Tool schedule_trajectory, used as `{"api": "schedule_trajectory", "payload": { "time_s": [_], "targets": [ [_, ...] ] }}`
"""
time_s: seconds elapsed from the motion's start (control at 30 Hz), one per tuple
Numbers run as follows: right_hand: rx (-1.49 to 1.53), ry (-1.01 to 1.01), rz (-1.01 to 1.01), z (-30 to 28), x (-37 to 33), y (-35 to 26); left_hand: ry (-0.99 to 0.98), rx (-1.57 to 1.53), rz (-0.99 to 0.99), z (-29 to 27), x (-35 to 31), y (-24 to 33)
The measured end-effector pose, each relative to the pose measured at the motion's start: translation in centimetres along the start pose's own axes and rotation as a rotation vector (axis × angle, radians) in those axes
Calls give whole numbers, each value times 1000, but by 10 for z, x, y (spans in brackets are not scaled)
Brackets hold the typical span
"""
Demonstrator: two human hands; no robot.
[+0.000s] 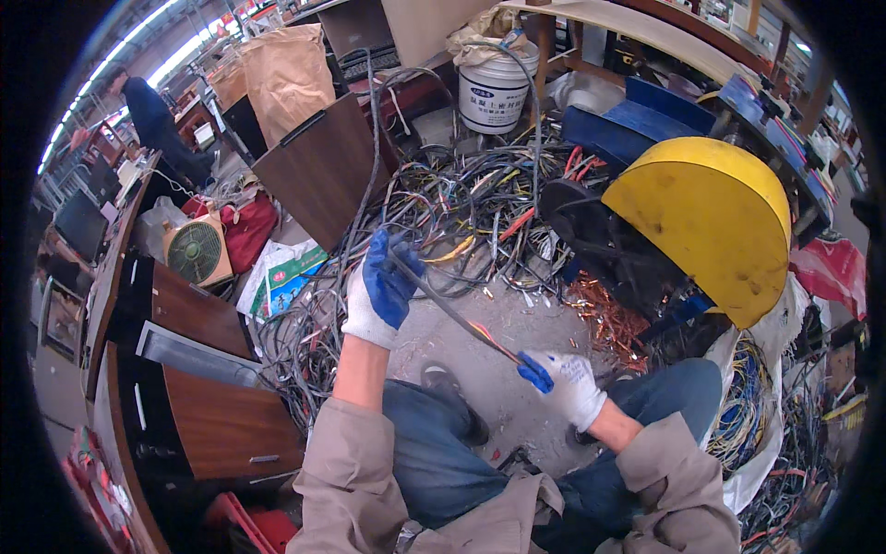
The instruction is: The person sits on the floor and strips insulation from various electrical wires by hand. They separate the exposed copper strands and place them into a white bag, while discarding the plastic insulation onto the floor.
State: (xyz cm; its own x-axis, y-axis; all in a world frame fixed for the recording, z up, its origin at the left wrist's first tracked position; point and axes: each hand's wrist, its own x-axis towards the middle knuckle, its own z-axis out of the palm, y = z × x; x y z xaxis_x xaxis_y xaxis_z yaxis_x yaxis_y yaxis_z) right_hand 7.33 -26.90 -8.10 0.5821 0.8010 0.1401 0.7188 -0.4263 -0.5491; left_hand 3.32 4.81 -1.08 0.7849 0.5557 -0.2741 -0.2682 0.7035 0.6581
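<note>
A dark cable (pixel 449 310) stretches between my two gloved hands, with orange and yellow inner wires showing where its sheath is split near the right end. My left hand (pixel 386 282), in a white glove with a blue coated palm, is closed round the upper part. Lower and to the right, my right hand (pixel 561 380) pinches the cable's other end with blue-tipped fingers. Beyond them, a large heap of mixed cables (pixel 461 198) covers the floor. Right of my hands stands a machine with a yellow rounded guard (pixel 706 222) and a black wheel-like part.
Copper scraps (pixel 609 319) lie under the machine. A white sack (pixel 780 369) of thin coloured wires (pixel 743 406) sits by my right knee. Wooden cabinets (pixel 217 406) line my left, near a small fan (pixel 197 251). A white bucket (pixel 494 92) stands behind the heap; another person (pixel 157 125) is far left.
</note>
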Motion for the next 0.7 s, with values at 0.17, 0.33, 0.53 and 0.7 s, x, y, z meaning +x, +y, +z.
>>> {"api": "schedule_trajectory", "payload": {
  "time_s": [0.17, 0.33, 0.53, 0.7],
  "targets": [
    [67, -252, 61, 69, -40, 18, 132, 57, 19, -16, 6, 2],
    [213, -606, 112, 87, -31, 14, 54, 94, 38, -12, -18, 2],
    [1303, -214, 142, -11, 63, 13, -118, 424, 91, 17, -114, -82],
    [1626, -76, 382, -93, 94, -37, -358, 560, -204, 28, -187, -145]
  ]
}}
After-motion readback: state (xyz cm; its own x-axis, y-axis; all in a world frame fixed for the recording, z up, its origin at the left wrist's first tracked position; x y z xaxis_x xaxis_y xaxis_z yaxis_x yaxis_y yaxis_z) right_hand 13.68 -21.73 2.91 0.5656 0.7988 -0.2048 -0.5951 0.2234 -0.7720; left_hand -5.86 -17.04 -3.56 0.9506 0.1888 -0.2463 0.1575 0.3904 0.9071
